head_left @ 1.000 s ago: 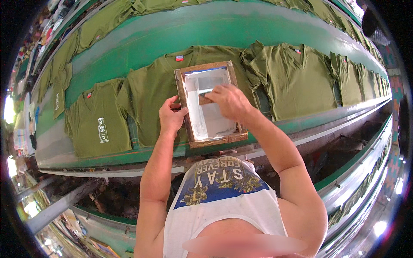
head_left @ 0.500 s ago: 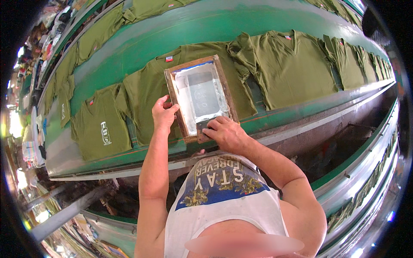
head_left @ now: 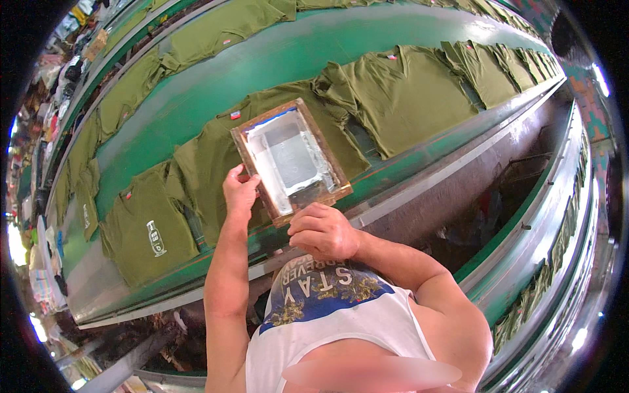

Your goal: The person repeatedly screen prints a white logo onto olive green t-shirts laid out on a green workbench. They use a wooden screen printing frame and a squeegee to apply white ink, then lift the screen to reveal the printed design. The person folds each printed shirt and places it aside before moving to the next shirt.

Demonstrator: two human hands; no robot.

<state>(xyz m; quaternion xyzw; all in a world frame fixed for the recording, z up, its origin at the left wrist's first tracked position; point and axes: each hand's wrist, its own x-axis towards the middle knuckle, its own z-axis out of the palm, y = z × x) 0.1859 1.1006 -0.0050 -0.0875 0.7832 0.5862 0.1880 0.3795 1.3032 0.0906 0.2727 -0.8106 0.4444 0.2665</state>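
Note:
A wooden-framed printing screen (head_left: pixel 318 141), with a pale mesh and white borders inside, lies over an olive green T-shirt (head_left: pixel 209 147) on the green table. My left hand (head_left: pixel 241 191) grips the frame's left rail, thumb on top. My right hand (head_left: pixel 323 230) is closed at the frame's near end, fingers curled inward; whatever they hold is hidden. To the left, another olive T-shirt (head_left: pixel 131 226) carries a white bottle-shaped print (head_left: pixel 156 238).
The long green table (head_left: pixel 262 62) holds more T-shirts, including a row to the right (head_left: pixel 413 98) and shirts along the far side (head_left: pixel 216 33). A metal rail (head_left: pixel 419 190) edges the near side. Another shirt-laden table (head_left: pixel 524 262) stands at lower right.
My right hand has moved from a dark block inside the screen's near end to just outside that end, fingers curled. My left hand keeps its grip. The whole view has turned somewhat.

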